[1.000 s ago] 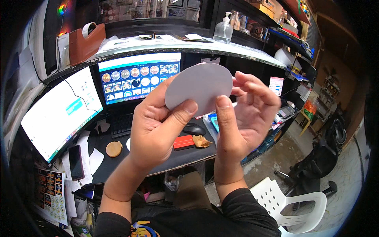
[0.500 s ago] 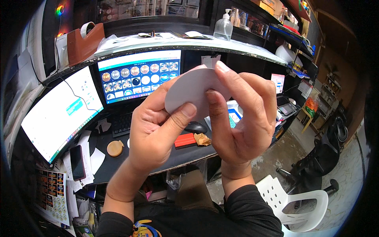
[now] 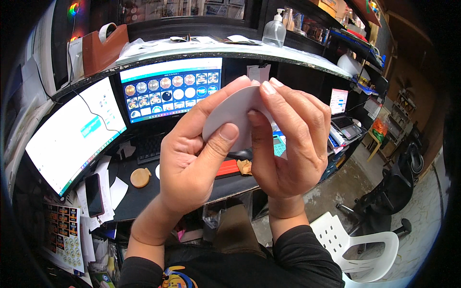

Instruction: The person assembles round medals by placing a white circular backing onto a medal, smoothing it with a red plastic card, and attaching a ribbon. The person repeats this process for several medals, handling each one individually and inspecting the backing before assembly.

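Held up over the desk between both hands is a thin, round, pale grey disc [image 3: 236,111], tilted, its plain face toward me. My left hand [image 3: 189,153] is closed on its left side, thumb on the near face and fingers behind. My right hand [image 3: 294,141] pinches the disc's right edge, the index fingertip at the top rim and the thumb tip against the near face. The far side of the disc is hidden, as are most of the left fingers behind it.
Two lit monitors [image 3: 170,91] stand behind my hands, with a keyboard [image 3: 148,150] below. A round wooden piece [image 3: 140,177], a phone [image 3: 94,194], a red box [image 3: 227,168] and a calculator [image 3: 279,145] lie on the desk. A white plastic chair [image 3: 355,249] is at right.
My right hand has shifted slightly left and turned, its fingers drawing closer together. The disc now shows narrower, turned or bent more edge-on at its right side.
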